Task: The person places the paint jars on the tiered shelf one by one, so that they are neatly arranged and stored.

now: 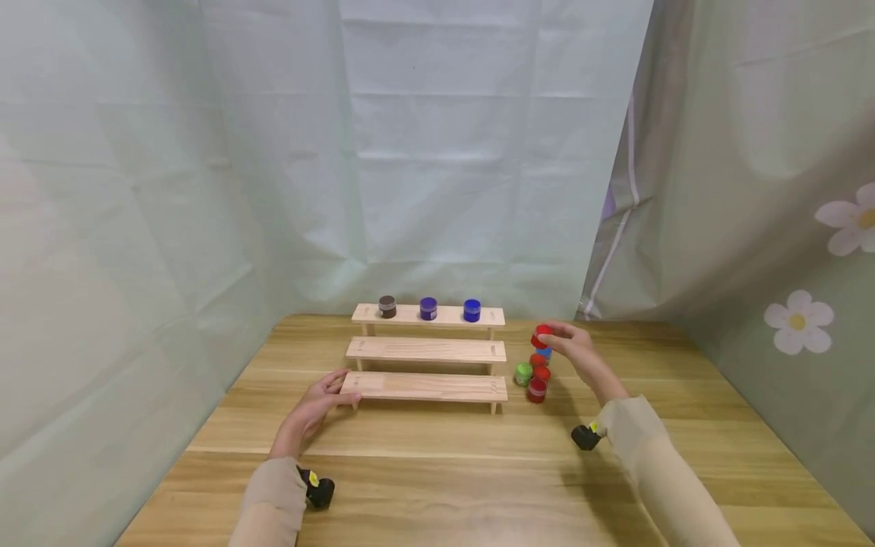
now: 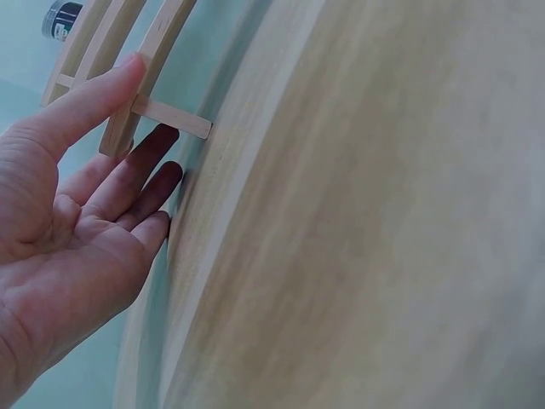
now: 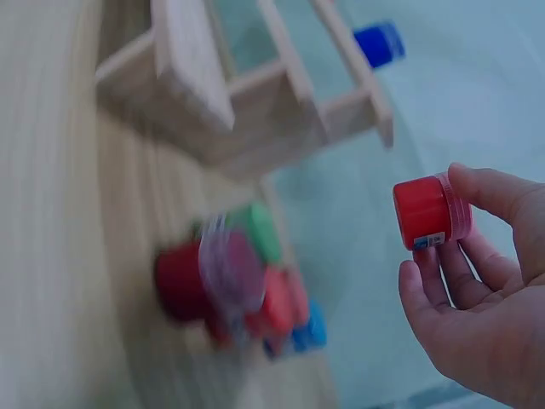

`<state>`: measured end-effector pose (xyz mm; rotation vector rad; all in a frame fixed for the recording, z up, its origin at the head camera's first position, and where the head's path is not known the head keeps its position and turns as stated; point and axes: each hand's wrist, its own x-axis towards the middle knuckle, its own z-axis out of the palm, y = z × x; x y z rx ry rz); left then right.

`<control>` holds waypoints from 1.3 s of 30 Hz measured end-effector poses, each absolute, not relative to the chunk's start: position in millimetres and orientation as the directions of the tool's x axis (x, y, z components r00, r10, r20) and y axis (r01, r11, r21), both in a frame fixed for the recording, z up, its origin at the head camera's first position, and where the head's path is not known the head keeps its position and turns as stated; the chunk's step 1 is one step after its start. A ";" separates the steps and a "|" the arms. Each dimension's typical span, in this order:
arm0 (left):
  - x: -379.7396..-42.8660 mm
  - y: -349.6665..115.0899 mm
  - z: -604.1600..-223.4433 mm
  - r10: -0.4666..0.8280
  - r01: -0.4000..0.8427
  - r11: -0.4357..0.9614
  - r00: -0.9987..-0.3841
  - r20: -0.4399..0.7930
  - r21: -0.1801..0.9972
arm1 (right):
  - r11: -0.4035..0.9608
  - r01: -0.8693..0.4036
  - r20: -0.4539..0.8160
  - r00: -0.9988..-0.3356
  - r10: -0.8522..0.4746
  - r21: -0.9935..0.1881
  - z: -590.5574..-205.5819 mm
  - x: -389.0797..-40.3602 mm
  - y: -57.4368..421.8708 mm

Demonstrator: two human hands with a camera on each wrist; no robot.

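Pale cloth (image 1: 437,152) hangs behind and on both sides of the counter (image 1: 437,486), with white flowers (image 1: 798,322) on its right side. On the counter stands a three-step wooden rack (image 1: 424,386). The left hand (image 1: 317,403) grips the left end of its lowest step, thumb on the edge and fingers round behind. The right hand (image 1: 574,346), right of the rack, has its fingers narrowed round a red jar (image 3: 423,211), held raised off the counter, well apart from the rack. A black wrist camera (image 1: 319,492) sits at each cuff. Along the top step stand, left to right, a dark jar (image 1: 387,307), a purple jar (image 1: 428,308) and a blue jar (image 1: 472,310), spaced apart. Below the right hand, close together on the counter, are a light blue jar (image 1: 545,355), two orange-red jars (image 1: 538,361), a green jar (image 1: 522,374) and, nearest the person, a dark red jar (image 1: 536,391).
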<state>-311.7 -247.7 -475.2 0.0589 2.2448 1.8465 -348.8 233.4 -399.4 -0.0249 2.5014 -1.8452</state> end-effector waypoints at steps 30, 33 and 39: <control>-304.9 -244.0 -477.7 0.168 -0.103 0.212 -0.976 -0.140 0.972 | 0.195 -0.082 0.026 -0.962 -0.272 -0.977 -382.0 -357.4 18.9; -306.8 -239.7 -479.9 0.157 -0.100 0.207 -0.979 -0.134 0.973 | 0.185 -0.081 0.032 -0.966 -0.257 -0.979 -387.1 -360.3 7.2; -308.9 -231.0 -486.4 0.149 -0.097 0.201 -0.980 -0.129 0.975 | 0.217 -0.067 0.012 -0.969 -0.245 -0.974 -393.4 -365.1 -4.8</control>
